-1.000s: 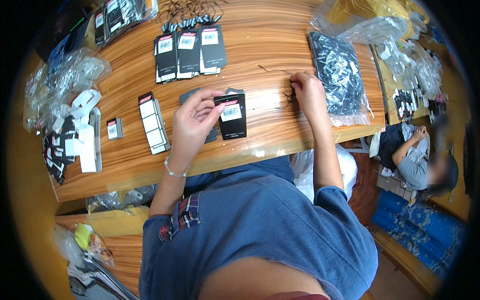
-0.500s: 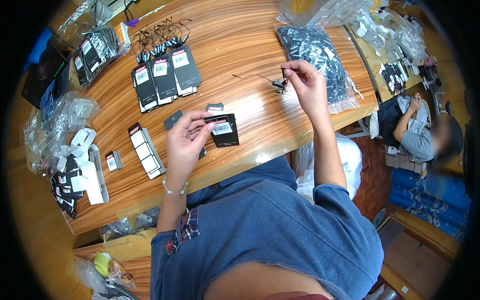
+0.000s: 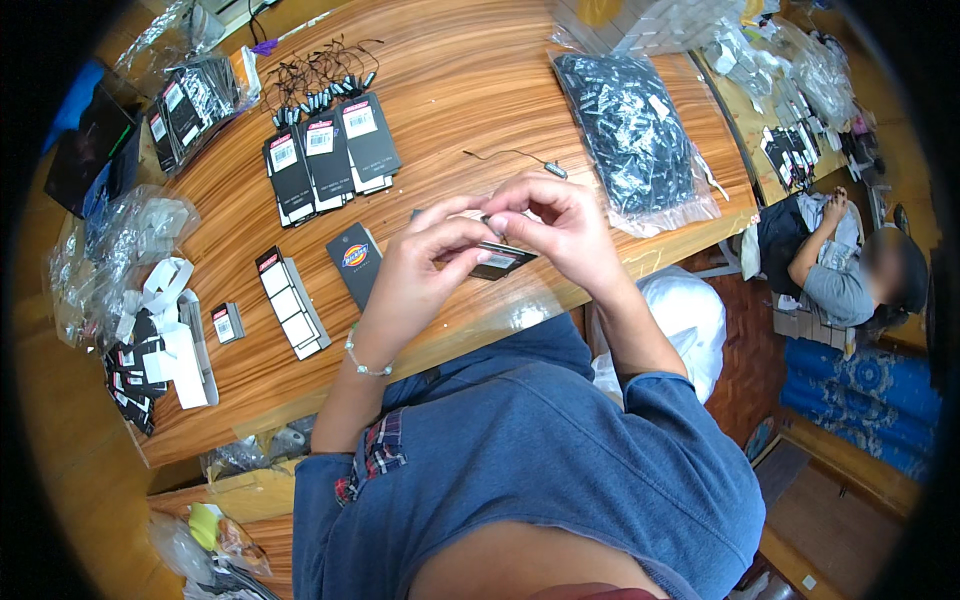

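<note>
Over the near middle of the table, my two hands meet at the top end of a black card hang tag (image 3: pixel 503 262). My left hand (image 3: pixel 425 262) pinches this tag, which is tilted with its white label partly in view. Thumb and forefinger of my right hand (image 3: pixel 562 235) are closed at the tag's top on what looks like a thin black hang-tag string; fingers mostly hide it. Beyond my right hand, a loose black string with a small plastic end (image 3: pixel 556 169) lies on the table. A dark card stack (image 3: pixel 352 262) lies beside my left wrist.
Labelled tags with strings (image 3: pixel 322 150) lie at the far left. Closer are a label sheet (image 3: pixel 290 305), a small label stack (image 3: pixel 227 322) and a white open box (image 3: pixel 195 360). A plastic bag of black strings (image 3: pixel 635 130) lies right. Another person (image 3: pixel 840 285) sits beyond.
My right hand has moved left and down from beside the bag to the tag in my left hand. My left hand has shifted right with the tag, uncovering the dark card stack.
</note>
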### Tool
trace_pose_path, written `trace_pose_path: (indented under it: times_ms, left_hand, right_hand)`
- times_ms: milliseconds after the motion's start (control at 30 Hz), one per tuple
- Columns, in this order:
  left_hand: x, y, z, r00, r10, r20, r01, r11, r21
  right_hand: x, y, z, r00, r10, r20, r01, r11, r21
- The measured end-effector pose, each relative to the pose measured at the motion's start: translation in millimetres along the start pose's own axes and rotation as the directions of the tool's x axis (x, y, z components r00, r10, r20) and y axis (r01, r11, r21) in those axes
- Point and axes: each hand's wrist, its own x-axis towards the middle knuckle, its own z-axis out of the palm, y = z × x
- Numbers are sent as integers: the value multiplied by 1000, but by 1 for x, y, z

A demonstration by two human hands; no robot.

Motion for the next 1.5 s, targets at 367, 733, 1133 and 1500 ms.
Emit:
trace_pose_path:
  times_ms: [367, 733, 1133, 1500]
  left_hand:
    - [-8, 6, -14, 960, -162, 229, 206, 961, -186]
    - [-12, 1, -33, 924, -182, 337, 244, 957, -154]
    - [-14, -3, -42, 990, -136, -26, 127, 964, -236]
    - [-22, 9, -53, 832, 116, -543, -141, 990, -4]
  right_hand:
    - [2, -5, 5, 981, 121, 149, -132, 989, 66]
    - [5, 7, -21, 921, -89, 378, -334, 314, 889]
    - [14, -2, -5, 978, -136, -158, 190, 894, 405]
    - [24, -20, 58, 967, -253, -16, 236, 922, -307]
